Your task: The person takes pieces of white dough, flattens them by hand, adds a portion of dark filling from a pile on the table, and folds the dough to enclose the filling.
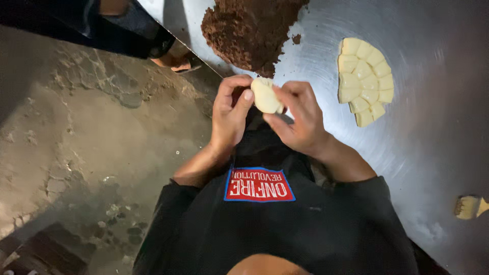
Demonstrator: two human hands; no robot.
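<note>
Just below the mound of brown filling [249,31], at the near edge of the round steel worktop [433,147], both hands are working one pale piece of dough [266,95]. The left hand [230,114] is cupping it from the side, thumb pressing on its rim, while the right hand [300,119] is pinching the opposite edge; the fingers [285,97] of both are closed on the dough, holding it in the air clear of the metal. To seal it well, I judge the pinches should be travelling evenly round the seam, with light pressure so the skin is not tearing. To the right of the filling, a fan of finished pale dumplings [365,80] is lying flat on the steel, well apart from the hands. Far below and right of the filling, a small brush [469,207] is resting near the rim. Left of the filling, another person's sandalled foot [175,58] is standing on the cracked concrete floor [76,132]. Nothing is crowding the hands.
</note>
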